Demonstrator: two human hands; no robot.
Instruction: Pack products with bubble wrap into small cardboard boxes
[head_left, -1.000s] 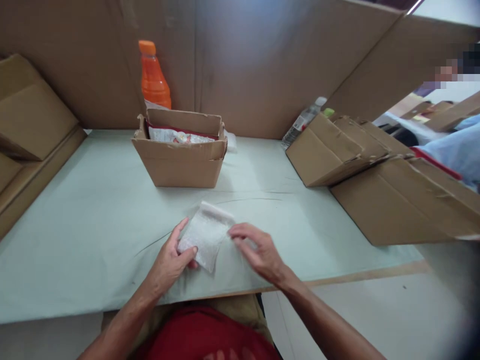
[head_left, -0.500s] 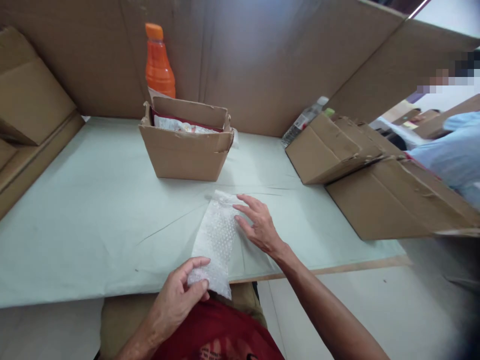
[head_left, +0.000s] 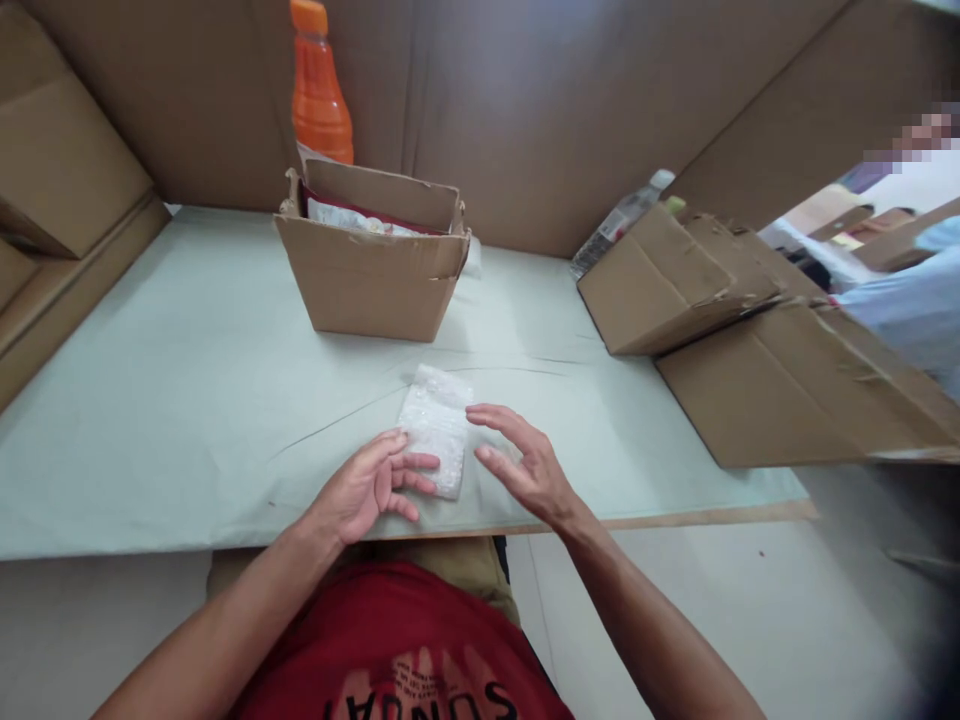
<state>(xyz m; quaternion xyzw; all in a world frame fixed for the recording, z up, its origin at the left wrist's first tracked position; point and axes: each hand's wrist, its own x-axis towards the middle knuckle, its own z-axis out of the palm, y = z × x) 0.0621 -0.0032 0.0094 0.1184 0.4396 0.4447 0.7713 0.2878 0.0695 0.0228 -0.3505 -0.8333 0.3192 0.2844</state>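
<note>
A pale green table (head_left: 172, 400) bears an open cardboard box (head_left: 371, 280), a bubble-wrap pouch (head_left: 435, 425) and flattened cartons (head_left: 787, 390).

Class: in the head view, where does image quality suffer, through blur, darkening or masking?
Head view: lower right corner darkens and smears; a pixelated block masks the upper right; the bubble wrap pouch between the left hand and right hand stays fairly sharp under soft, even light.

Left hand (head_left: 367, 487) and right hand (head_left: 517, 465) spread loosely either side of a bubble-wrap packet (head_left: 435, 428), left fingertips touching it. Beyond the hands, an open cardboard box (head_left: 371, 280); behind it, an orange bottle (head_left: 321, 90).
</note>
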